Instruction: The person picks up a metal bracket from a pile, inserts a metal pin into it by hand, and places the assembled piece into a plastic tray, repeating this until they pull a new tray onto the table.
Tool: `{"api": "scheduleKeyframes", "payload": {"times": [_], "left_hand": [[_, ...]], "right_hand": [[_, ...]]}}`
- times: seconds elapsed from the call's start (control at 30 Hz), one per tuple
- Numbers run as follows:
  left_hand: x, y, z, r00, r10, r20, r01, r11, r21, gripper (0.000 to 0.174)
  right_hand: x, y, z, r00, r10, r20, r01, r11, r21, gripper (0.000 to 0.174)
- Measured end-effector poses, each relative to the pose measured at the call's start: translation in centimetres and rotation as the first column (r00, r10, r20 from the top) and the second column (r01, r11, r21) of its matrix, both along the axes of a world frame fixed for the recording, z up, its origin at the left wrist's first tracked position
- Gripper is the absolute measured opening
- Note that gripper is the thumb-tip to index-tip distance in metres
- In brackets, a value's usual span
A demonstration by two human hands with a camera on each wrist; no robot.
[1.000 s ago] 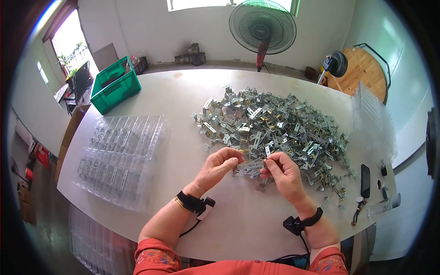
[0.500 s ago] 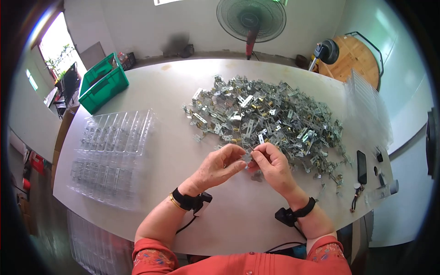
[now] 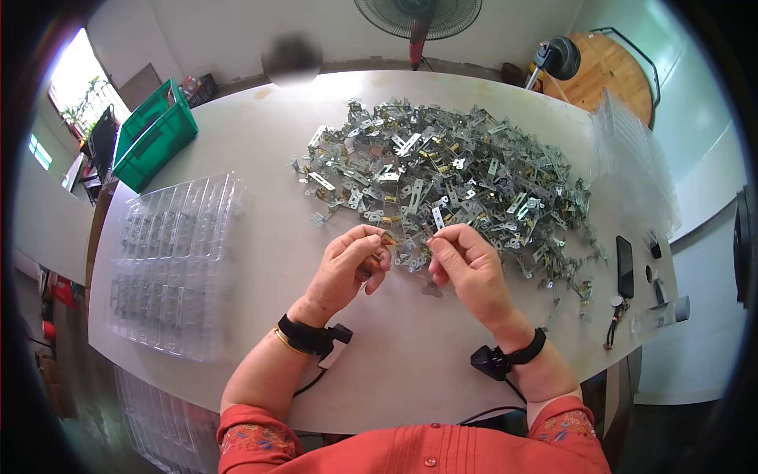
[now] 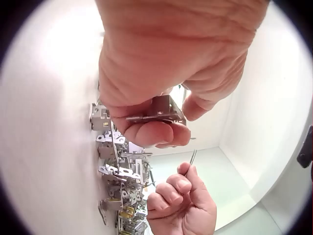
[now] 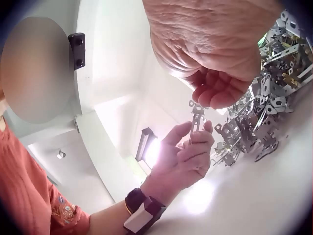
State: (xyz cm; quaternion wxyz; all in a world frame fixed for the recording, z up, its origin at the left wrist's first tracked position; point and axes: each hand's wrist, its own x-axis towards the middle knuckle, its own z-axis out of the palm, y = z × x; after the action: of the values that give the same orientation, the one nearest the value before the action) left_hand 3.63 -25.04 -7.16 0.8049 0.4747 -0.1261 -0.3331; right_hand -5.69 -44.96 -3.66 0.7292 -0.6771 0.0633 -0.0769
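Note:
My left hand [image 3: 347,267] grips a flat metal bracket [image 4: 161,115] with a raised box-like part, its fingers curled beneath it. The bracket's slotted end [image 5: 197,113] sticks up from those fingers in the right wrist view. To the right, a short gap away, my right hand [image 3: 471,272] pinches a thin metal pin [image 4: 193,156] between thumb and forefinger. Both hands are over the near edge of a large pile of metal brackets [image 3: 466,182], some with brass-coloured parts. A small metal piece [image 3: 431,291] lies on the table below the right hand.
Clear plastic trays [image 3: 223,213] with metal parts in their slots lie at the left. Behind them stands a green crate [image 3: 162,150]. More clear trays [image 3: 636,170] are stacked at the right, near a phone [image 3: 624,267] and a clear tube [image 3: 659,314].
The hands were together at the bracket and are now apart. My left hand has turned, with its fingers curled in round the bracket. The head view has tilted down.

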Motion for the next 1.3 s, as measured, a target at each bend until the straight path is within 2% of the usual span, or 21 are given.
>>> {"api": "scheduleKeyframes", "payload": {"times": [0.07, 0.37, 0.63, 0.7, 1.13, 1.3], "left_hand": [[-0.1, -0.1, 0.2, 0.999, -0.014, -0.032, 0.015, 1.0, 0.023, 0.024], [0.1, 0.2, 0.1, 0.995, -0.057, -0.076, 0.062, 0.996, 0.063, 0.028], [0.1, 0.3, 0.2, 0.998, -0.066, -0.014, 0.067, 0.991, 0.112, 0.027], [0.1, 0.2, 0.4, 0.998, -0.035, 0.05, 0.025, 0.979, 0.204, 0.024], [0.1, 0.3, 0.2, 0.994, -0.045, 0.101, 0.021, 0.974, 0.225, 0.025], [-0.3, 0.1, 0.5, 0.989, -0.09, 0.121, 0.053, 0.958, 0.281, 0.024]], "right_hand": [[-0.2, 0.2, -0.1, 0.996, 0.085, -0.027, -0.086, 0.996, -0.039, 0.01], [-0.2, 0.8, -0.1, 0.987, 0.154, -0.038, -0.157, 0.983, -0.093, 0.009], [-0.2, 1.0, -0.5, 0.986, 0.149, -0.068, -0.156, 0.982, -0.107, 0.009], [-0.3, 1.1, -0.6, 0.987, 0.14, -0.077, -0.148, 0.982, -0.113, 0.009], [-0.4, 1.1, -0.6, 0.992, 0.111, -0.063, -0.121, 0.975, -0.187, 0.009], [-0.4, 1.3, -0.6, 0.991, 0.114, -0.074, -0.127, 0.97, -0.206, 0.011]]}}
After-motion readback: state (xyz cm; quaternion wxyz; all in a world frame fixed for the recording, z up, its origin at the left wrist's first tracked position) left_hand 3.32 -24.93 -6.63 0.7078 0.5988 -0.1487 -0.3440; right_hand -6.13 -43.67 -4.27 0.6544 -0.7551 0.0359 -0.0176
